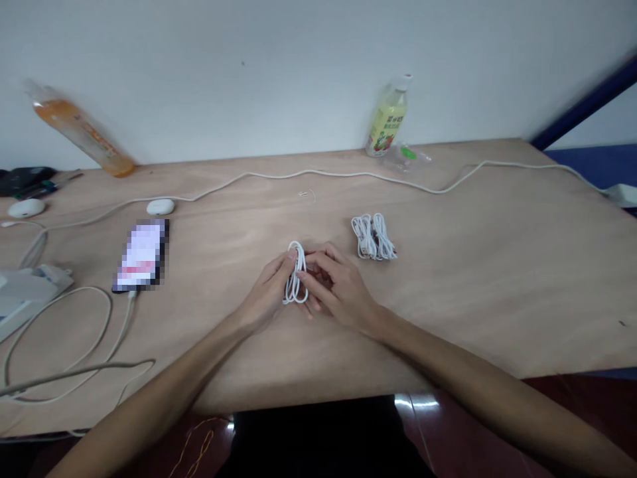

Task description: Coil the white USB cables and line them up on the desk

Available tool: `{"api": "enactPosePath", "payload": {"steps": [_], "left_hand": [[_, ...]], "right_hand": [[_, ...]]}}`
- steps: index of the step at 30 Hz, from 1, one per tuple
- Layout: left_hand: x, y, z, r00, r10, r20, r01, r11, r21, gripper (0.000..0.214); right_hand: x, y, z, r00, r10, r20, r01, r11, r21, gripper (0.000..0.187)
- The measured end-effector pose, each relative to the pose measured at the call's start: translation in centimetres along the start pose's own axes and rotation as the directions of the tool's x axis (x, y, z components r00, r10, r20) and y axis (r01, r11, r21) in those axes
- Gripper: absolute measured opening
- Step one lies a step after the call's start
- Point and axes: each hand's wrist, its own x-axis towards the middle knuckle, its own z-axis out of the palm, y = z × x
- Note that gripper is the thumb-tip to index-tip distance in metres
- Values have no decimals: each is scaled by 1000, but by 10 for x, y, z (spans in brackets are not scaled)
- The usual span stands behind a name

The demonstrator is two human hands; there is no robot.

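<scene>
- Wood-toned table (472, 292) against a pale wall (308, 79); dark red floor (462, 435) with bright reflections below the near edge.
- Near the table's front middle, the left hand (266, 292) pinches a coiled white cable (297, 285) between thumb and fingers.
- The right hand (343, 285) has its fingers curled at the coil's right side; whether they pinch it, I cannot tell.
- Bundled white cables (373, 237) lie beyond the right hand; a long white cord (348, 174) crosses behind.
- Left fingers mostly hidden behind the coil; phone (142, 255) screen pixelated; white device (24, 292) cut off at left; dark clutter (27, 180) above it hard to identify.
</scene>
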Motion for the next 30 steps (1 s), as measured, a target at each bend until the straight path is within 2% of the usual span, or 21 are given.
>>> {"api": "enactPosePath", "payload": {"steps": [2,5,7,10,13,16,19,21,24,26,30], "left_hand": [[0,1,0,1000,-11,-2,11,1000,1,61],[-2,1,0,997,-75,11,75,997,7,60],[-3,0,0,993,-111,40,110,994,28,65],[-4,-4,-2,985,-145,97,137,987,84,70],[-5,-7,-3,972,-189,143,168,975,148,71],[-8,-8,1,985,-125,121,101,977,188,64],[-11,-6,6,998,31,47,-45,949,313,55],[-14,-6,8,983,177,40,-175,858,484,46],[-17,-7,7,914,381,142,-366,618,696,32],[-17,-10,4,883,411,225,-421,487,765,29],[-14,-14,-3,891,354,285,-405,333,852,21]], "right_hand": [[0,0,0,1000,2,-26,-3,999,-52,18],[0,1,-1,997,-3,-80,-5,995,-104,47],[1,3,-3,995,-66,-79,55,990,-130,54],[3,8,-6,970,-244,7,242,958,-154,34],[4,13,-4,912,-402,84,410,894,-181,19],[3,13,1,886,-463,30,453,849,-272,23],[1,9,3,901,-425,-91,359,847,-392,32],[1,6,3,909,-376,-181,264,853,-451,36],[2,2,2,914,-297,-278,149,881,-449,41],[3,0,2,921,-222,-320,88,918,-386,43],[3,-3,3,945,-59,-320,-27,966,-257,48]]}}
